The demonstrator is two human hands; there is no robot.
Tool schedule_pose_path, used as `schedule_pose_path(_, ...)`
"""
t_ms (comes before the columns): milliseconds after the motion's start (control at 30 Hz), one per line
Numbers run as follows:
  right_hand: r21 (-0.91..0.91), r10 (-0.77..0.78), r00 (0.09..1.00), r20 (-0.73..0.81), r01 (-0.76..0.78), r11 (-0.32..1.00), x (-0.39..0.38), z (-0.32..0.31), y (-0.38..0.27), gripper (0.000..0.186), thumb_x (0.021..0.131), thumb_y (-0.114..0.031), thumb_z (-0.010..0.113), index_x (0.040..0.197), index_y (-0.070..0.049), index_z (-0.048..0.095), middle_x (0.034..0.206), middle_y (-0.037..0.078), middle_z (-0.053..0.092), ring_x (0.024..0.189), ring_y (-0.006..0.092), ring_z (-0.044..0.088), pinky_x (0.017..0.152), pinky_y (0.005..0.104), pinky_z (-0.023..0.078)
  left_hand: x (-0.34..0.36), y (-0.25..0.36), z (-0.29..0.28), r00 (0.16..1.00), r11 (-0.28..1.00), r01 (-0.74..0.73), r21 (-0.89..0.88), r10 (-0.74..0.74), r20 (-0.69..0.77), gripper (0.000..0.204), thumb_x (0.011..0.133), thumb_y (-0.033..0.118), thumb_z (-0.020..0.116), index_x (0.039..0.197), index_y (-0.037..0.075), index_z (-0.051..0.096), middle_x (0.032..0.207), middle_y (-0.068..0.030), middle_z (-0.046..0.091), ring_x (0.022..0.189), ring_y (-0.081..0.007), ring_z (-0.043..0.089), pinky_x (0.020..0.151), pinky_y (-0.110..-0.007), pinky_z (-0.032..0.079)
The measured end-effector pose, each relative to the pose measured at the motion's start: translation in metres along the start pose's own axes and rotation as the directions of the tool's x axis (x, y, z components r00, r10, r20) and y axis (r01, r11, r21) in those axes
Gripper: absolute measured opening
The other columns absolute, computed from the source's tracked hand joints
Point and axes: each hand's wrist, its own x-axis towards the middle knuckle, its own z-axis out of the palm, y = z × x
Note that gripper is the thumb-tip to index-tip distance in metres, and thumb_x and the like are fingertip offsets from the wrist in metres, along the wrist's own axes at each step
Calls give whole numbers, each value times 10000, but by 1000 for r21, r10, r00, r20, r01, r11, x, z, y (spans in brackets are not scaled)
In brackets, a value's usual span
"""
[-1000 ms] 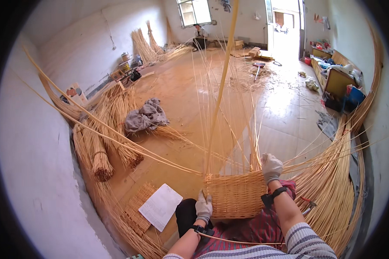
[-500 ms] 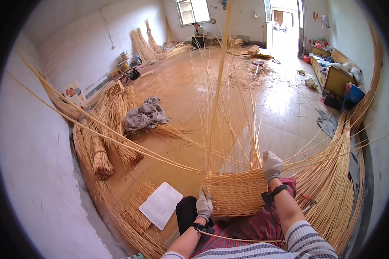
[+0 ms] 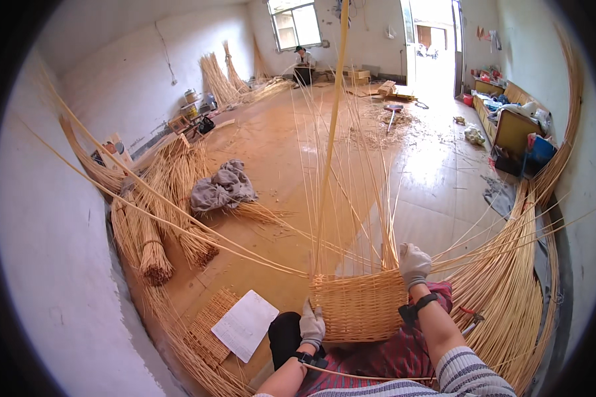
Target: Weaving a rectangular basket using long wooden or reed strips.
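Note:
A woven wicker panel (image 3: 359, 308), perhaps the side of a basket, stands on my lap over a red patterned cloth (image 3: 377, 360). Long upright rods (image 3: 331, 152) rise from its top edge, and more rods fan out left and right. My gloved left hand (image 3: 312, 325) grips the panel's left edge, thumb on the front, other fingers hidden behind. At the top right corner my gloved right hand (image 3: 414, 264) is closed in a fist beside the rods; what it holds is hidden.
Wicker bundles (image 3: 153, 255) and a grey cloth (image 3: 224, 185) lie at left. A white sheet (image 3: 245, 325) rests by a flat woven piece (image 3: 208, 324). Loose rods (image 3: 503, 298) heap at right, with a red-handled tool (image 3: 471, 317). Another person (image 3: 303, 65) sits far back.
The whole view has shifted, so the room and panel appear slightly lower. Both hands keep their places at the panel, the right one barely moved.

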Motion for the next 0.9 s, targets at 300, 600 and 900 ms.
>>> schedule_pose_path(300,-19,0,1000,-13,0,1000,-2,5,2,397,1058,-468,449,1009,-166,702,877,103,741,766,331,721,725,480,540,3,-8,3,1000,1000,0,15,0,10,516,1038,332,562,1496,121,450,1103,-287,696,982,-494,672,820,-540,530)
schedule_pose_path(600,463,22,926,-376,168,870,-26,-40,-41,338,945,-175,661,1277,-114,647,1098,111,698,1050,319,671,955,465,502,18,17,-7,949,964,-221,-148,178,-259,586,937,184,714,1439,-12,483,1352,-257,603,1242,-420,591,1080,-438,467)
schedule_pose_path(900,797,-581,814,0,351,492,-105,-131,-214,311,892,-172,710,1197,-143,653,1063,122,682,1006,348,675,828,435,555,81,-26,35,991,556,59,-829,66,116,574,892,33,725,1406,82,475,1294,-123,619,1203,-221,611,1036,-342,484)
